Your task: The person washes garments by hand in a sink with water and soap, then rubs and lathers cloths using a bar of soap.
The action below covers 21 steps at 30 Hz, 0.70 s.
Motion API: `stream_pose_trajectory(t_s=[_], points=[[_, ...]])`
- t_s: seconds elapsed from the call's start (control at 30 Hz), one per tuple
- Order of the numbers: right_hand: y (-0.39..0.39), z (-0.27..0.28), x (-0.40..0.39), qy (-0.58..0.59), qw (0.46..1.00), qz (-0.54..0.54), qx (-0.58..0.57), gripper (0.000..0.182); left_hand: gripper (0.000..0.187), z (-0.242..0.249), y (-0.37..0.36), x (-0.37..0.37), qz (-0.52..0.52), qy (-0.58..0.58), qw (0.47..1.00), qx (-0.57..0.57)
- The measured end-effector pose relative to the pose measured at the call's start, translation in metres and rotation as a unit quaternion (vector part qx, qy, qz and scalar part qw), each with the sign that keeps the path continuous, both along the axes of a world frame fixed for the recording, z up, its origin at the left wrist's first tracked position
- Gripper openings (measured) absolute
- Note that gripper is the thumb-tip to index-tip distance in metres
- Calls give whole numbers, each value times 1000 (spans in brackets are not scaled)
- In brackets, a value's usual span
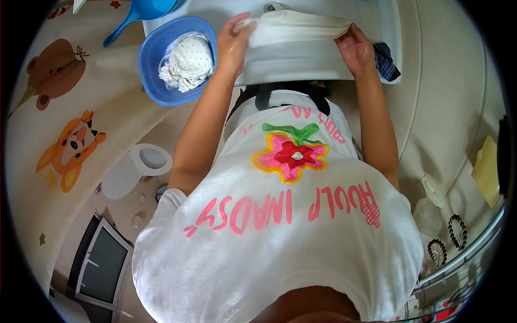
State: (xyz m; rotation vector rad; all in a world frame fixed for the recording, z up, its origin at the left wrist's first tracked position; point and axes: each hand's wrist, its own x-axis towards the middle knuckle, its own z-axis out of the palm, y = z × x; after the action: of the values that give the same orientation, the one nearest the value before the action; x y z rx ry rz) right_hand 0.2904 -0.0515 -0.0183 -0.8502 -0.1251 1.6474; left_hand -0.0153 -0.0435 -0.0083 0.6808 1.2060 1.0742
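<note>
A white strip of cloth point(299, 28) is stretched crosswise over the white sink point(301, 62). My left hand point(232, 46) pinches its left end between thumb and fingers. At the opposite end, the fingertips of my right hand point(355, 53) close on the cloth's corner. The middle of the cloth is smooth and sags slightly. Beside my left forearm stands a blue basin point(153, 89) holding a white dotted cloth point(188, 62), bunched up. A dark striped cloth point(386, 62) lies crumpled at the sink's right end, just beyond my right hand.
A blue dipper point(125, 26) lies behind the basin at the upper left. Part of a metal fitting point(276, 6) shows at the sink's far side. Two beaded bracelets point(458, 232) are at the right, near a metal rail point(468, 255). Lower left is a toilet point(121, 180).
</note>
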Motion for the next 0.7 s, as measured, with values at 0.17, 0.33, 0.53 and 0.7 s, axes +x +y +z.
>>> stream_pose_trajectory(t_s=[0.17,0.33,0.53,0.7], points=[[-2,12,-10,-57,995,50,58,26,38,8,-1,4,-107,0,993,-52],[-6,20,-13,-117,993,12,26,28,29,0,0,-2,-170,163,965,-115],[-10,17,-15,-114,993,-24,-12,25,19,-12,-12,-3,-127,213,956,156],[-13,23,-31,-105,994,19,-10,26,13,-3,-10,-3,-201,0,978,48]])
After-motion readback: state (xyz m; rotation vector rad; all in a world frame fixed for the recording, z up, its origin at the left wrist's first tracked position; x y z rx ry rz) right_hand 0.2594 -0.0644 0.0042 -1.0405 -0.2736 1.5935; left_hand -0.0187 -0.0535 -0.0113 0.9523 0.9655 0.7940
